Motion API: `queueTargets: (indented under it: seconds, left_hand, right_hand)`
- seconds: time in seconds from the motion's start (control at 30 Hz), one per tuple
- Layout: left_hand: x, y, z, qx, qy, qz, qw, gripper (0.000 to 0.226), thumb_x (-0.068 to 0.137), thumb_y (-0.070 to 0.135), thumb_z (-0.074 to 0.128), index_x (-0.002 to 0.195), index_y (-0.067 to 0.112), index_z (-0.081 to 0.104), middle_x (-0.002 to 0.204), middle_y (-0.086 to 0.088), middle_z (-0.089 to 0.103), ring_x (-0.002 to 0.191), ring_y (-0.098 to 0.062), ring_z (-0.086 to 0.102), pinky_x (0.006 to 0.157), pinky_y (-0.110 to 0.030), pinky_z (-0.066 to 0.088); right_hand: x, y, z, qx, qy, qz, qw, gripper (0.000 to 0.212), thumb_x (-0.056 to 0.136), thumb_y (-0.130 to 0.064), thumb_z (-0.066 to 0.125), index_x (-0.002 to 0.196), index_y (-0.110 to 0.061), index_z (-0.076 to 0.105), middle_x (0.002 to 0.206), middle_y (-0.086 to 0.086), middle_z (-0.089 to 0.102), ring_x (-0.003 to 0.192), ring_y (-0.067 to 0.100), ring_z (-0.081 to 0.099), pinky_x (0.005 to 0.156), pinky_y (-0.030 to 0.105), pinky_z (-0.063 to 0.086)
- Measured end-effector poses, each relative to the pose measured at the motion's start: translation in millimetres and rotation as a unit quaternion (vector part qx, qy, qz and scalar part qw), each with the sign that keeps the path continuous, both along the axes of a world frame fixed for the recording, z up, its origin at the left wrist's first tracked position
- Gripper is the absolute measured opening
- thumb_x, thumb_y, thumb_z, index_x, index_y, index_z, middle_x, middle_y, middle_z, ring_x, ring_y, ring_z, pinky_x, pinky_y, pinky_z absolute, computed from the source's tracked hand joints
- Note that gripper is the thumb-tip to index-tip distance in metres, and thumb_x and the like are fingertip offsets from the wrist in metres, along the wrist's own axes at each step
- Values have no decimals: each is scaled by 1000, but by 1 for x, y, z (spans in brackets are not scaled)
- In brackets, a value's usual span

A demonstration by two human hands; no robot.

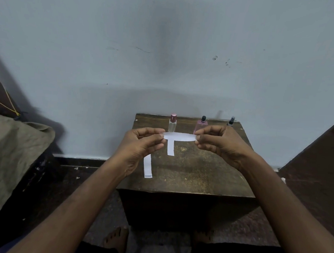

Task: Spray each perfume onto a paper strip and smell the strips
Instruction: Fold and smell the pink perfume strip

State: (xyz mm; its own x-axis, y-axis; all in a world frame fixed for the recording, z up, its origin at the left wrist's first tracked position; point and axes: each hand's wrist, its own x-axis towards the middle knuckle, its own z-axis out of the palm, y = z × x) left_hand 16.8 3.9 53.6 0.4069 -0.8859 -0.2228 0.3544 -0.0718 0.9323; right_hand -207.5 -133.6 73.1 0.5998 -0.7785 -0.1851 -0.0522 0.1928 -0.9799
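- Stretching between both hands, a white paper strip [179, 137] is held above the tabletop [198, 167], its long axis running left to right, roughly level and bowed a little.
- Left hand [141, 144] pinches the strip's left end between thumb and fingertips, other fingers curled; right hand [220, 143] pinches the right end the same way.
- Behind the held strip, three perfume bottles stand upright along the tabletop's far edge by the wall [167, 48]: a clear bottle with a pink cap [172, 123], a pink bottle with a black sprayer [200, 125], and a dark-topped bottle [231, 121] mostly hidden by the right hand.
- Below the held strip, a second strip [170, 147] lies on the tabletop pointing toward the person; a third strip [147, 166] lies left of it, close to the tabletop's left edge.
- Bare tabletop stretches right of and nearer than the held strip, up to the front edge.
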Motion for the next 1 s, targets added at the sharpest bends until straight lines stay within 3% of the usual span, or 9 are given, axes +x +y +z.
queueTargets:
  seconds: [0.4, 0.53, 0.63, 0.77, 0.8, 0.87, 0.93, 1.0]
  left_hand:
    - [-21, 14, 9, -16, -69, 64, 995, 15, 90, 1, 79, 105, 2, 79, 96, -17, 81, 92, -22, 79, 81, -24, 64]
    - [-31, 36, 16, -27, -33, 78, 996, 17, 88, 2, 79, 106, 2, 78, 100, -20, 80, 91, -22, 78, 81, -23, 64]
    - [-45, 61, 45, -79, 36, 46, 995, 17, 80, 6, 80, 97, 9, 81, 88, -12, 80, 82, -16, 77, 74, -17, 62]
    - [-51, 79, 81, -221, 167, -45, 960, 17, 61, 19, 87, 78, 21, 85, 72, 2, 75, 66, -4, 74, 60, -11, 58]
    - [-49, 76, 79, -227, 164, -49, 959, 17, 59, 19, 87, 77, 21, 84, 71, 2, 75, 66, -3, 74, 59, -11, 58]
    - [-43, 62, 56, -153, 82, -7, 985, 16, 67, 16, 84, 83, 17, 85, 78, -5, 79, 69, -6, 76, 63, -13, 59]
    - [-39, 48, 28, -30, -36, 30, 998, 21, 82, 6, 82, 102, 4, 81, 92, -17, 81, 75, -12, 79, 70, -16, 62]
    - [-36, 38, 10, 18, -47, 39, 998, 26, 86, 3, 80, 111, -4, 77, 94, -20, 80, 74, -14, 78, 70, -18, 63]
  right_hand:
    - [-23, 18, 6, -8, 0, -48, 999, 16, 85, 6, 77, 102, 7, 75, 88, 17, 77, 83, 23, 76, 77, 28, 64]
    - [-37, 38, -7, -31, 55, -107, 992, 16, 88, 2, 78, 103, 4, 76, 95, 17, 79, 92, 28, 78, 81, 31, 64]
    - [-48, 64, -16, -112, 140, -124, 976, 8, 91, 1, 76, 97, -4, 78, 88, 8, 80, 88, 25, 79, 74, 26, 63]
    - [-54, 92, -32, -162, 237, -110, 951, 9, 91, -7, 79, 94, -15, 79, 83, -1, 79, 78, 6, 77, 67, 16, 59]
    - [-51, 94, -36, -195, 268, -103, 938, 9, 90, -10, 80, 93, -18, 79, 82, -5, 79, 75, 1, 75, 68, 15, 59]
    - [-41, 91, -40, -262, 297, -102, 912, 10, 89, -13, 81, 96, -21, 80, 84, -13, 76, 73, -4, 71, 70, 8, 54]
    - [-24, 83, -41, -331, 311, -96, 886, 17, 92, -13, 76, 109, -18, 79, 95, -10, 74, 81, -4, 66, 73, 3, 49]
    - [-5, 72, -47, -409, 347, -56, 842, 28, 96, -15, 68, 124, -17, 73, 115, 0, 70, 104, 10, 64, 89, 15, 50]
